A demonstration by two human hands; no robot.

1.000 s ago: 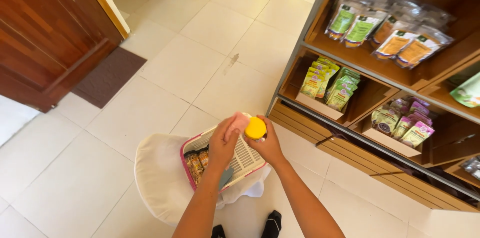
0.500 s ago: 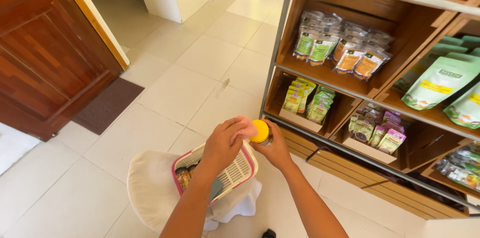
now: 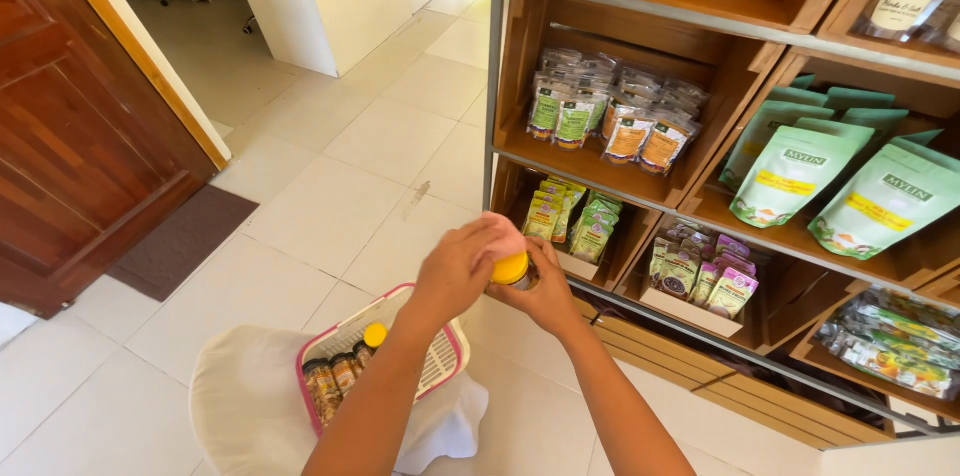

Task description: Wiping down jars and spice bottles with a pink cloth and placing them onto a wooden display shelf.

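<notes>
The right hand (image 3: 548, 288) is wrapped around a small jar (image 3: 514, 272) with a yellow lid, held up in front of the wooden shelves (image 3: 640, 186) of packaged goods. The left hand (image 3: 458, 271) is closed on a pink cloth (image 3: 503, 234) pressed onto the top of that jar. Below the arms, a pink and white basket (image 3: 440, 361) holding more jars rests on a white stool (image 3: 240, 401) on the tiled floor (image 3: 330, 186).
</notes>
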